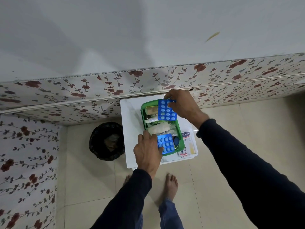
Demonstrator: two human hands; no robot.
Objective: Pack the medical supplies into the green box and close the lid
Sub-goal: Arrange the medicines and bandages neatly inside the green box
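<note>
The green box (143,107) stands open on a small white table (130,116); no lid is visible. Inside lie a gauze roll (158,128), a tube, a tan packet and a dark blue round item (176,140). My right hand (183,104) pinches the top edge of a blue pill blister (167,111) above the box's far end. My left hand (147,150) holds a second blue pill blister (165,142) by its left side over the box's near end. A plaster packet (186,135) and small sachets (184,152) lie on the table right of the box.
A black-lined waste bin (107,141) stands on the tiled floor left of the table. A flower-patterned ledge (99,90) runs behind the table against a white wall. My bare feet (171,184) are just in front of the table.
</note>
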